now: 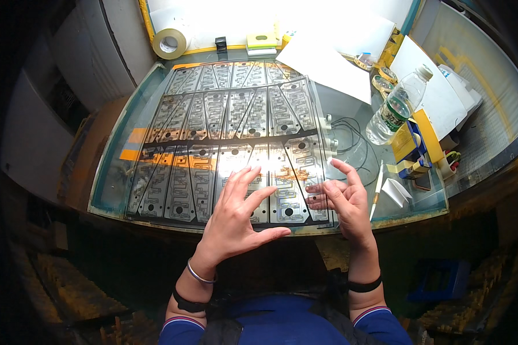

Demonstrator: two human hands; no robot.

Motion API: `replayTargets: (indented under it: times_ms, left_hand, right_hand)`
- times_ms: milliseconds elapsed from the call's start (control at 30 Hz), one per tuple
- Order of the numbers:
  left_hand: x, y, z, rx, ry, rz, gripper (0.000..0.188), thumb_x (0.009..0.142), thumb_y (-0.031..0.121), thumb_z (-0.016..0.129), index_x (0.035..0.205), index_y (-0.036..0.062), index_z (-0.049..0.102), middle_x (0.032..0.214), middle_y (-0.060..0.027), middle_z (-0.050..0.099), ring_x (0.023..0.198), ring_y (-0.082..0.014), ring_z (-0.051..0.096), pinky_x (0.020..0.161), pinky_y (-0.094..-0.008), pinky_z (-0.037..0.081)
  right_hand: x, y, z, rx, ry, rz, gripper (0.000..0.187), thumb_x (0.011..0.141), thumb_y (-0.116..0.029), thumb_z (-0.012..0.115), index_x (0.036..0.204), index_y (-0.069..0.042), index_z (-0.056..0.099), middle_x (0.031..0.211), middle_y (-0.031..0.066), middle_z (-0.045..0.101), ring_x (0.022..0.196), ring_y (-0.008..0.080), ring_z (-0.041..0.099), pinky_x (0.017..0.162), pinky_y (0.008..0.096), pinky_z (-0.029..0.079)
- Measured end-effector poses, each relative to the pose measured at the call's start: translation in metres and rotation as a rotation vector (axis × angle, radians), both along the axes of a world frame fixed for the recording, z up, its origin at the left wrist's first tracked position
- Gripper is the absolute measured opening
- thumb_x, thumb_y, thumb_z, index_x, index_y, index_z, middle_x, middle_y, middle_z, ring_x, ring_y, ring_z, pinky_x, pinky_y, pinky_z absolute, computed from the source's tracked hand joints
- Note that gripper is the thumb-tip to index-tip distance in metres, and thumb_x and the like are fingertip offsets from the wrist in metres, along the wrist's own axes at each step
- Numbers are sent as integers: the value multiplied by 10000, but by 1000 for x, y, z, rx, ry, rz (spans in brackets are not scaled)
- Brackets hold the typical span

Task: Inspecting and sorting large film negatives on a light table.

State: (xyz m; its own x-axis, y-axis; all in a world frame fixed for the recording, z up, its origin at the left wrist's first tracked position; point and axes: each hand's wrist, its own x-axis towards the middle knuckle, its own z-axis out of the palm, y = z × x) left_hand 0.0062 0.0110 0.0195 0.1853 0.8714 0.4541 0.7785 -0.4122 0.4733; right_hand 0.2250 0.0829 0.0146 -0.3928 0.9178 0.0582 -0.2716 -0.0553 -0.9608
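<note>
A large clear film sheet [181,192] with black patterned panels lies over the glass table top. My left hand [236,221] is over its near middle, fingers spread and thumb stretched out to the right, holding nothing. At the sheet's near right edge is my right hand [354,210], its thumb bent toward the curled fingers with the film edge between them. Its index finger is raised, with a small white bit at the tip. Dim fingers show at the film there; I cannot tell whether they are seen through it or reflected. Bright glare hides part of the pattern.
A plastic bottle [396,109] stands at the right near tape rolls [383,83], a blue tape dispenser [411,167] and a thin white pen-like tool [377,190]. Black cable [354,135] lies beside the film. A large tape roll [170,43] and white paper [334,66] are at the back.
</note>
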Motion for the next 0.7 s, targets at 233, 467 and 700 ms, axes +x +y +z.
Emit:
replayTargets:
  times_ms: [233,467,700]
  left_hand:
    - [-1,0,-2,3,9,3,662,637,454,800,1125,48,612,1310,-242,436,1255,-403,384,1056,-484,302]
    - [-1,-1,-2,-1,12,5,659,639,455,798,1129,55,613,1306,-234,441,1252,-399,388,1059,-487,299]
    - [0,-1,-2,0,12,7,659,639,455,798,1126,51,614,1295,-232,450,1247,-400,393,1055,-490,302]
  right_hand:
    - [-1,0,0,0,0,4,477,942,-81,508,1343,6,266,959,215,642,809,223,660,700,313,556]
    - [0,0,0,-3,0,5,474,941,-80,509,1341,9,270,960,216,641,810,221,660,698,311,557]
    - [0,1,-1,5,-1,10,475,941,-82,510,1341,11,272,959,218,641,807,224,662,697,311,557]
